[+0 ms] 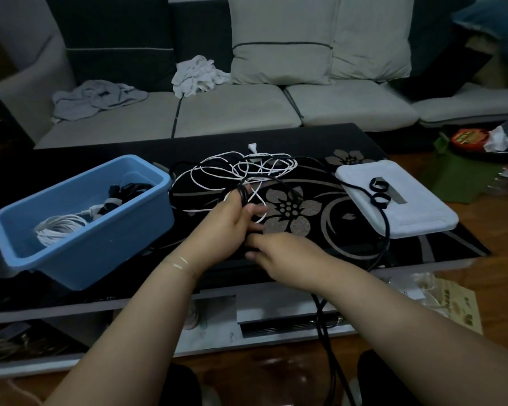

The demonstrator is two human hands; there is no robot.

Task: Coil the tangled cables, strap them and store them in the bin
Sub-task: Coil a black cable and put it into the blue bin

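Over the glossy black flower-patterned table (349, 183) we are winding the thin black cable (386, 232) around our left hand (229, 227), whose fingers (242, 197) are curling through several dark loops so the coil is keeping its shape. Our right hand (288, 256) is sitting just beside it, fingers bent toward the coil, apparently feeding the cord in, though we cannot tell whether they are actually pinching it. The cord's slack is trailing off the near table edge toward the floor. Behind the hands the tangled white cable (241, 168) is lying loose, awaiting its turn. At left the blue plastic bin (106, 244) is already holding a coiled white cable (60, 227) and darker bundles. On the white padded lid (423, 218) at right, small black strap rings (379, 190) are lying near our right hand, probably for binding the finished coil
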